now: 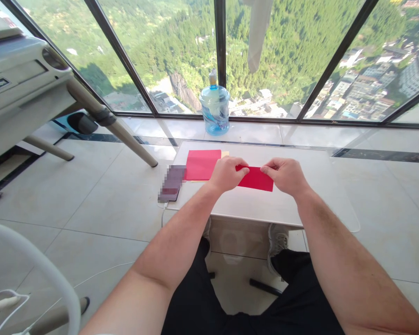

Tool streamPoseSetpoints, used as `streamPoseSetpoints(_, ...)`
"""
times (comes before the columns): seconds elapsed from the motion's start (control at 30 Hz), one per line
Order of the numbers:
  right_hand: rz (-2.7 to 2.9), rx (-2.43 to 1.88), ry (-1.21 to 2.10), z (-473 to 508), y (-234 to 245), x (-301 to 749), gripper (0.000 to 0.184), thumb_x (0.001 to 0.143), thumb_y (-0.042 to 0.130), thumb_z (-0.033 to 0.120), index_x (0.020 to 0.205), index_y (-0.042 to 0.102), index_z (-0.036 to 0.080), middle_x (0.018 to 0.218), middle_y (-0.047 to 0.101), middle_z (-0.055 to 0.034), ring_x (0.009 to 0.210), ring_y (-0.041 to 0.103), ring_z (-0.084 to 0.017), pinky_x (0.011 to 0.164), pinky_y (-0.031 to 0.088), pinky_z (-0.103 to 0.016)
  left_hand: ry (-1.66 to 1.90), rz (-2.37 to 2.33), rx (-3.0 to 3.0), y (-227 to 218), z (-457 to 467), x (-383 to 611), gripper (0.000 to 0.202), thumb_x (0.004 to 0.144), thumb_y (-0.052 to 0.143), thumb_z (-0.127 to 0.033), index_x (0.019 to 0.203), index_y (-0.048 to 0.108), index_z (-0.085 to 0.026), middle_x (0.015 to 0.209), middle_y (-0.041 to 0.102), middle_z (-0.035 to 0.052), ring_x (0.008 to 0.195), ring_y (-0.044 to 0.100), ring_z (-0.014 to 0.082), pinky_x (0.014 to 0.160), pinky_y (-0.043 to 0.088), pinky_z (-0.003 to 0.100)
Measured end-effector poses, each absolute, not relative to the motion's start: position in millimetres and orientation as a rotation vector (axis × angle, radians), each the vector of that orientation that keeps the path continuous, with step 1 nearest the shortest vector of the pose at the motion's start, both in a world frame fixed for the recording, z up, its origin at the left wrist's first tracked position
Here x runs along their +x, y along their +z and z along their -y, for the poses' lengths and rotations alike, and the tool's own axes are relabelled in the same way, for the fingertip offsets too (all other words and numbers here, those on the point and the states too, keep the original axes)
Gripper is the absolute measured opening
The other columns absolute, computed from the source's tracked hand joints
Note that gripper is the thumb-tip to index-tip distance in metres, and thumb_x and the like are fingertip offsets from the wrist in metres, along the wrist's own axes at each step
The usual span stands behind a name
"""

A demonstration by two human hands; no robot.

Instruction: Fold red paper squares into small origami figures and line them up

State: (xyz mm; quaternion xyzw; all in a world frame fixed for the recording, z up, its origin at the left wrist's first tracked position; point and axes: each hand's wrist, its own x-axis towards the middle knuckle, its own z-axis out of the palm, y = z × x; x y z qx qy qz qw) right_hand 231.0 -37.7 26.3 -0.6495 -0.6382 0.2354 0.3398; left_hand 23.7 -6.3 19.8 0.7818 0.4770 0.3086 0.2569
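Between my hands is a red piece of paper (pixel 255 179), a flat oblong held just over the white table (pixel 202 202). My left hand (pixel 228 173) pinches its upper left part between thumb and fingers. On the other side, my right hand (pixel 287 174) grips the upper right edge in the same way. A stack of lighter red paper (pixel 203 164) lies to the left of my left hand, with a yellowish sheet (pixel 225 154) showing from under it.
A phone (pixel 172 183) with a cable lies at the table's left edge. Behind the table, a blue water jug (pixel 215 111) stands by the window. A large beige machine on legs (pixel 24 86) occupies the left. My shoes (pixel 277 242) are below the table.
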Motion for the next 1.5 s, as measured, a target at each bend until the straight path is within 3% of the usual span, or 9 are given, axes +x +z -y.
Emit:
streamPoseSetpoints(0.47,1.38,-1.677,0.592,52.0,33.6,246.9,0.025,0.07,0.076,0.041,0.074,0.074,0.016,0.065,0.071,-0.0044,0.061,0.063,-0.019,0.055,0.046,-0.03,0.689,-1.299,1.789,28.4,11.1,38.2,0.016,0.077,0.064,-0.027,0.073,0.076,-0.017,0.062,0.067,0.0011,0.062,0.059,0.0148,0.058,0.044,0.025)
streamPoseSetpoints(0.6,1.166,-1.524,0.672,49.5,28.0,249.0,0.039,0.077,0.07,0.05,0.093,0.075,0.015,0.082,0.075,-0.0088,0.074,0.069,-0.022,0.063,0.053,-0.032,0.799,-1.265,1.42,27.5,12.4,38.5,0.012,0.074,0.07,-0.028,0.07,0.072,-0.016,0.065,0.069,0.0025,0.062,0.062,0.0161,0.056,0.046,0.026)
streamPoseSetpoints(0.73,1.097,-1.447,0.841,47.7,24.9,246.3,0.05,0.076,0.072,0.055,0.107,0.071,0.015,0.094,0.075,-0.0102,0.078,0.069,-0.019,0.065,0.054,-0.029,0.984,-1.171,0.955,19.9,8.6,44.3,0.015,0.07,0.075,-0.029,0.077,0.072,-0.016,0.073,0.073,0.0047,0.068,0.066,0.0174,0.067,0.053,0.031)
streamPoseSetpoints(0.83,1.154,-1.46,1.021,46.4,21.2,239.7,0.044,0.071,0.076,0.05,0.097,0.073,0.015,0.086,0.075,-0.0089,0.072,0.067,-0.017,0.061,0.051,-0.028,1.042,-1.077,0.833,13.3,6.6,51.8,0.018,0.067,0.079,-0.025,0.078,0.069,-0.015,0.075,0.073,0.0045,0.07,0.068,0.0167,0.073,0.055,0.033)
streamPoseSetpoints(0.93,1.148,-1.497,1.028,43.8,16.1,233.3,0.029,0.071,0.075,0.044,0.077,0.072,0.016,0.065,0.069,-0.0041,0.059,0.059,-0.014,0.055,0.047,-0.027,1.012,-1.051,0.849,11.3,8.2,58.4,0.016,0.069,0.077,-0.022,0.08,0.069,-0.014,0.076,0.073,0.0048,0.07,0.069,0.0166,0.073,0.056,0.032)
streamPoseSetpoints(1.03,1.153,-1.537,0.99,41.8,12.8,229.8,0.026,0.071,0.074,0.042,0.068,0.069,0.017,0.056,0.064,-0.0012,0.052,0.053,-0.013,0.052,0.042,-0.027,1.035,-1.122,0.918,13.5,11.7,61.5,0.014,0.075,0.073,-0.021,0.086,0.069,-0.014,0.081,0.075,0.0053,0.072,0.07,0.0165,0.071,0.056,0.031)
streamPoseSetpoints(1.27,1.178,-1.561,1.029,42.8,13.3,226.4,0.024,0.07,0.074,0.041,0.068,0.068,0.018,0.057,0.064,-0.0011,0.053,0.052,-0.013,0.051,0.041,-0.027,1.069,-1.213,1.03,15.1,15.1,52.7,0.008,0.076,0.07,-0.023,0.078,0.068,-0.015,0.075,0.073,0.0031,0.07,0.068,0.0155,0.066,0.054,0.028)
streamPoseSetpoints(1.4,1.139,-1.435,1.105,41.7,14.3,230.1,0.03,0.069,0.074,0.043,0.084,0.071,0.017,0.073,0.071,-0.0033,0.06,0.057,-0.014,0.053,0.044,-0.026,0.818,-1.156,1.149,17.9,13.1,41.7,0.007,0.073,0.072,-0.021,0.073,0.068,-0.015,0.071,0.072,0.0036,0.066,0.067,0.0159,0.061,0.052,0.027)
streamPoseSetpoints(1.5,1.153,-1.477,1.093,42.3,14.7,233.2,0.028,0.069,0.074,0.043,0.077,0.069,0.017,0.065,0.067,-0.0021,0.056,0.055,-0.014,0.052,0.043,-0.027,0.662,-1.144,1.276,22.0,13.7,37.5,0.006,0.074,0.071,-0.021,0.074,0.07,-0.015,0.073,0.073,0.0051,0.068,0.068,0.0169,0.06,0.051,0.026)
